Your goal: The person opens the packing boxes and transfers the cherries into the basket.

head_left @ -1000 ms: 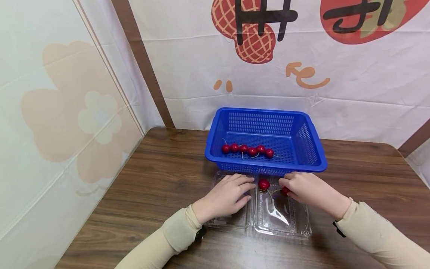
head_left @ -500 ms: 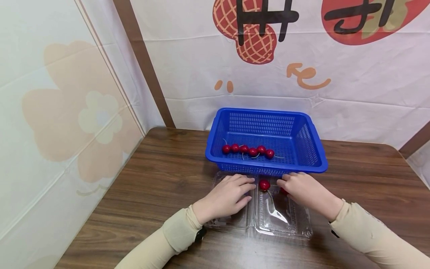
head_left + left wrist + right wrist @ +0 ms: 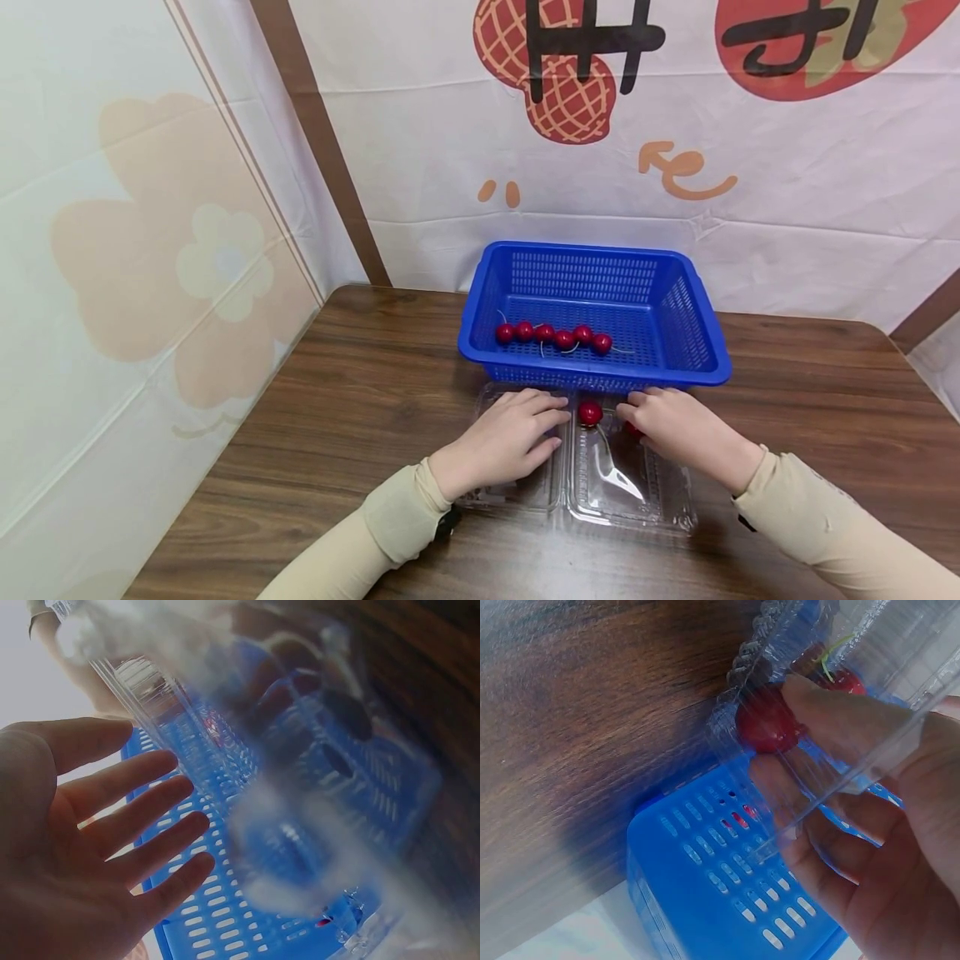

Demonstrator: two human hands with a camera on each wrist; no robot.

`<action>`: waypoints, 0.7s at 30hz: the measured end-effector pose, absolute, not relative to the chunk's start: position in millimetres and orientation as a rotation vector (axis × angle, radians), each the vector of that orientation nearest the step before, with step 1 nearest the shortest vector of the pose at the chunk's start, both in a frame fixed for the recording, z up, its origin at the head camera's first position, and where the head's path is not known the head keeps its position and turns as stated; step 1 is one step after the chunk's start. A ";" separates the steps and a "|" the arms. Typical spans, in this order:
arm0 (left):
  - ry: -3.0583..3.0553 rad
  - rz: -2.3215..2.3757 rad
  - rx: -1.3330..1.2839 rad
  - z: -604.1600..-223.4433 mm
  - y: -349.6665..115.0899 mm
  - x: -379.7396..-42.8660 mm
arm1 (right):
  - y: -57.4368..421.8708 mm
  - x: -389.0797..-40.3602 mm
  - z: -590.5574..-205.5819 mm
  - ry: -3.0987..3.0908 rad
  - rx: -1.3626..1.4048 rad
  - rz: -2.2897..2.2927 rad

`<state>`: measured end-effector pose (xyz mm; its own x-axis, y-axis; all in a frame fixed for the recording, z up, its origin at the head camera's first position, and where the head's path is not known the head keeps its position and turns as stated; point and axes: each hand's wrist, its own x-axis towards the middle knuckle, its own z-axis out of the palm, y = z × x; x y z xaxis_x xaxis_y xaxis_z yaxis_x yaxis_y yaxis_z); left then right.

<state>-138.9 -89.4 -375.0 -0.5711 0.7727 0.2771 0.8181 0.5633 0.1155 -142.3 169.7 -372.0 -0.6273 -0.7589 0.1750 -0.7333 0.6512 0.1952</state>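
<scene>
A clear plastic clamshell box point(image 3: 630, 515) lies spread on the table, its two halves side by side. My left hand point(image 3: 506, 440) rests over the left half with fingers extended; the left wrist view shows that hand point(image 3: 112, 832) beside blurred clear plastic. Inside the right half, one red cherry point(image 3: 589, 413) with a stem sits near the far left corner. To its right, my right hand point(image 3: 678, 429) pinches a second cherry point(image 3: 766, 718) between thumb and fingers, at the box's far wall. The fingers partly cover this cherry in the head view.
Directly behind the box stands a blue slotted basket point(image 3: 585, 275). A row of several cherries point(image 3: 563, 339) lies along its front left floor. Wooden table point(image 3: 322, 400) extends to both sides, with a printed cloth point(image 3: 420, 125) hanging behind it.
My right hand has shifted slightly left with its cherry, toward the other cherry in the box. My left hand has stayed in place.
</scene>
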 end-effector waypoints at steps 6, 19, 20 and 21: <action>-2.575 -0.337 -1.345 -376.7 -89.7 -140.0 | 168.6 -142.0 -372.9 -2.648 1.222 -0.130; -2.587 -0.342 -1.343 -376.1 -89.6 -139.3 | 165.2 -142.1 -376.3 -2.641 1.272 -0.117; -2.592 -0.342 -1.341 -375.9 -89.6 -139.1 | 164.9 -142.0 -376.7 -2.644 1.273 -0.115; -2.598 -0.344 -1.339 -375.8 -89.7 -139.0 | 164.8 -141.8 -377.1 -2.646 1.274 -0.113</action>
<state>-139.0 -89.7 -375.8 -0.5701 0.7725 0.2797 0.8187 0.5627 0.1145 -141.8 164.8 -377.1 -0.6074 -0.7804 0.1484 -0.7649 0.6250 0.1560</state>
